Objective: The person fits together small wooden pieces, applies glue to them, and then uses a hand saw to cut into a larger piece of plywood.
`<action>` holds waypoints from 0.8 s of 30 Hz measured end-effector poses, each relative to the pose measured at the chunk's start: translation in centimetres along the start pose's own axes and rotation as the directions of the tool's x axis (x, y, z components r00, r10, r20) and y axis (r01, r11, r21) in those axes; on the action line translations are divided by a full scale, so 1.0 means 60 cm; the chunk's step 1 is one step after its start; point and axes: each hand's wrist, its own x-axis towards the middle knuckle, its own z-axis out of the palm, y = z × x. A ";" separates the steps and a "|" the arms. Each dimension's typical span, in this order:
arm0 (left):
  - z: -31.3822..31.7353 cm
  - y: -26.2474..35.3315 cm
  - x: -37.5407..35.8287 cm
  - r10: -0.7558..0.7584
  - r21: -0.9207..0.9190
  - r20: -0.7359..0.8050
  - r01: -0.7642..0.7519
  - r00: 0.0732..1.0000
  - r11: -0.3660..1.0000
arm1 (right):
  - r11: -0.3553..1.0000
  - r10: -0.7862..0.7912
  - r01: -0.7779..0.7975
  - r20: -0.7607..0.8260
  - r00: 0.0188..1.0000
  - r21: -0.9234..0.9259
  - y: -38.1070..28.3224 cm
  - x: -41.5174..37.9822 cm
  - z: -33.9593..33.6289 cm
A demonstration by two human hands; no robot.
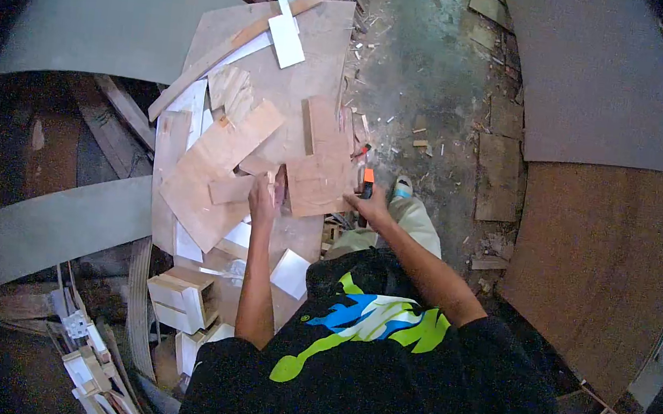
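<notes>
With the left hand (263,199) pinching a small wood strip (272,177) and the right hand (375,209), grip unclear, at the edge of the square board (319,183) on the bench (299,84), steady, flat support should limit slipping.

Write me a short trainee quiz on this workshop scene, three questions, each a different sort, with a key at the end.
1. True or false: the orange-and-black tool is nearer the right hand than the left hand.

2. Which colours make up the print on the black shirt?
A. red and yellow
B. green, blue and white
C. purple and orange

3. Fill in: the squarish wooden board lies between the right hand and the ____ hand.

Key: 1. true; 2. B; 3. left
</notes>
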 end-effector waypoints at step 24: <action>0.151 0.084 0.066 0.289 0.115 0.610 -0.443 0.738 0.889 | 0.929 0.020 0.000 0.051 0.999 -0.370 0.037 -0.032 0.046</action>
